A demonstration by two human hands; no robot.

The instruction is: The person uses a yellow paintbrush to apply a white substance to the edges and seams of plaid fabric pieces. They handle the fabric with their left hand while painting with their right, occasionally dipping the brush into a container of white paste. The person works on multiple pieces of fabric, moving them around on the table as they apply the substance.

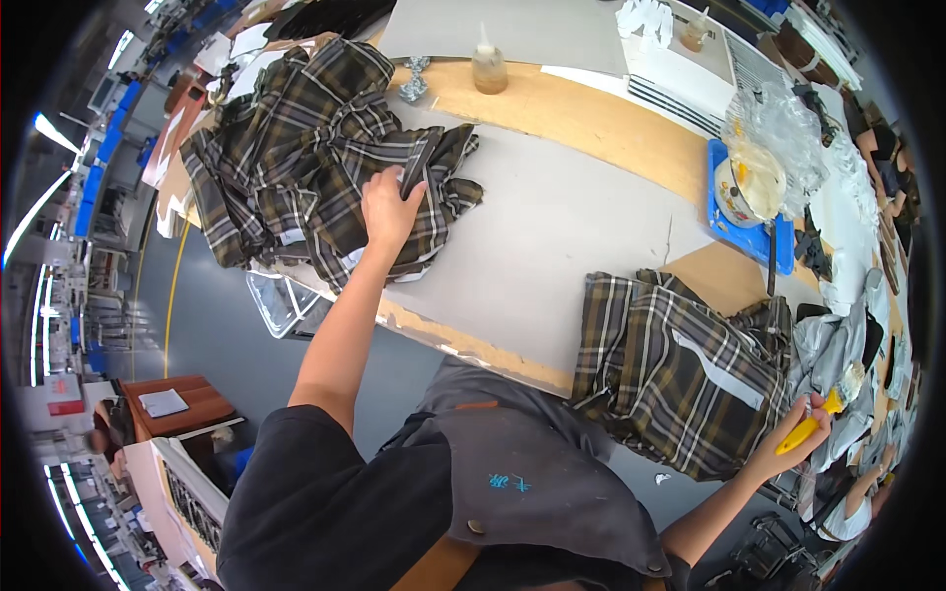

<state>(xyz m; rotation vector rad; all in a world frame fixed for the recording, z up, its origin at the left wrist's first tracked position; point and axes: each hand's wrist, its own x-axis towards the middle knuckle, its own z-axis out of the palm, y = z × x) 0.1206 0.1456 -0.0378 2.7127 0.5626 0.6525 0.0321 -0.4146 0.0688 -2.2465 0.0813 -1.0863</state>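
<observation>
My left hand [391, 209] is closed on a folded edge of a dark plaid garment [286, 167], part of a rumpled heap at the left of the table. Between its thumb and fingers runs a dark strip of the cloth. At the far right, my right hand [783, 443] grips a brush [803, 433] by its yellow handle. The brush's pale bristles point up and away from me. Just left of that hand lies a second plaid garment stack [680, 374], hanging over the table's near edge, with a whitish strip on top.
A grey board [532, 217] covers the wooden table [581, 113]. Toward the back stands a small bottle of amber liquid [489, 71]. On a blue tray [774, 246] at the right sits a pot [739, 192] with pale paste, beside clear plastic wrap [783, 128].
</observation>
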